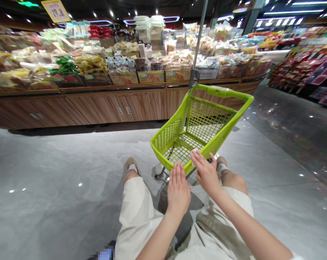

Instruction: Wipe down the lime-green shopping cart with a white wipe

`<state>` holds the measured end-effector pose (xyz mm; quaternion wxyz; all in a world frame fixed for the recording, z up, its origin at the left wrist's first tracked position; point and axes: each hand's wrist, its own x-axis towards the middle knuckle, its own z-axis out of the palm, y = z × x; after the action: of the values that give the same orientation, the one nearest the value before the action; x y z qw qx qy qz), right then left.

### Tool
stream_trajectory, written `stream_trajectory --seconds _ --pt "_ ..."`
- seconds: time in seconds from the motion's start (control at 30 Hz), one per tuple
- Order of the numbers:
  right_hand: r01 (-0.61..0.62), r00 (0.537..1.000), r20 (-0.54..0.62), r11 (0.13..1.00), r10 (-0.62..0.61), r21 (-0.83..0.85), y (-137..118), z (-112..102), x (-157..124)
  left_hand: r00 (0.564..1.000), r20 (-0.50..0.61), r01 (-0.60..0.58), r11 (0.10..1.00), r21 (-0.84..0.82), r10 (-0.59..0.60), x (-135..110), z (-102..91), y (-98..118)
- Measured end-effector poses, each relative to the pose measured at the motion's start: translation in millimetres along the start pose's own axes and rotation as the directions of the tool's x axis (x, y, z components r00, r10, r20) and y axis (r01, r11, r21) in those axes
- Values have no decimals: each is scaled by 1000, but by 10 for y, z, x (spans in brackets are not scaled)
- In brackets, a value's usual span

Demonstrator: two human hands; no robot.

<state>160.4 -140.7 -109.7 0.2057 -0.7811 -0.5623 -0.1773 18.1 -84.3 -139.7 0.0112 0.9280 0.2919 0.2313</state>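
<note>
A bright green plastic shopping cart basket (170, 164) with mesh walls stands tilted between my feet, its handle end towards the shelf. My left hand (179, 193) is flat, palm down and fingers stretched out, with the fingertips at the cart's near rim; whether they touch it I cannot tell. To its right, my right hand (206, 173) reaches over the same rim with straight fingers and the thumb held apart. Something small and white (193, 153) shows at its fingertips, too little of it visible to name.
Beyond the cart runs a wood-fronted display counter (144, 106) piled with packaged foods. A metal pole (199, 38) with a hook rises behind the cart's handle. A price sign (55, 11) hangs at upper left. More stocked shelves (304, 65) stand to the right, over grey tiled floor (57, 180).
</note>
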Motion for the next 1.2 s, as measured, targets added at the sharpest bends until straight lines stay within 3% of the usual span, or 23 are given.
stream_trajectory --seconds 0.1,0.17,0.27,0.37,0.43,0.5,0.57,0.67,0.73,0.8,0.87,0.97,1.03,1.1,1.2 --pt "119 991 42 987 -124 108 -317 0 -165 1000 8 -12 1000 11 12 -8 3 -34" --pt "169 981 69 976 -179 135 -274 -21 -173 999 15 -28 999 20 28 -12 -2 -68" --pt "175 980 75 979 -183 108 102 -59 -44 998 22 -51 998 24 50 -16 -14 -108" --pt "27 999 18 999 -28 28 564 -74 142 999 17 -51 998 21 50 -18 -21 -107" --pt "-68 998 -19 998 68 -16 724 -63 222 999 10 -45 999 16 45 -17 -20 -85" --pt "-115 993 -44 993 113 -40 670 -38 225 999 4 -36 999 11 36 -15 -14 -53" --pt "-109 993 -50 994 108 -32 417 -10 144 1000 -2 -20 1000 10 20 -12 -6 -26" --pt "33 999 1 998 -33 50 -70 16 -52 1000 -8 -8 1000 18 8 -9 5 -15" --pt "149 988 34 983 -153 105 -238 12 -140 1000 -6 -14 999 31 14 -10 9 -31" --pt "221 973 47 968 -228 118 -170 -8 -141 1000 4 -24 999 40 24 -11 9 -59" --pt "212 975 51 973 -217 88 103 -36 -55 999 15 -37 998 42 36 -13 7 -83" --pt "56 998 20 998 -56 10 616 -69 148 999 14 -50 998 35 50 -13 0 -89" --pt "-53 999 -12 998 53 -19 797 -71 246 999 6 -43 999 24 43 -11 -10 -71" --pt "-118 992 -44 993 116 -28 731 -50 257 1000 4 -30 1000 7 30 -6 -26 -46" --pt "-97 993 -65 995 97 -6 248 1 102 1000 6 -16 1000 -22 16 -1 -44 -19"
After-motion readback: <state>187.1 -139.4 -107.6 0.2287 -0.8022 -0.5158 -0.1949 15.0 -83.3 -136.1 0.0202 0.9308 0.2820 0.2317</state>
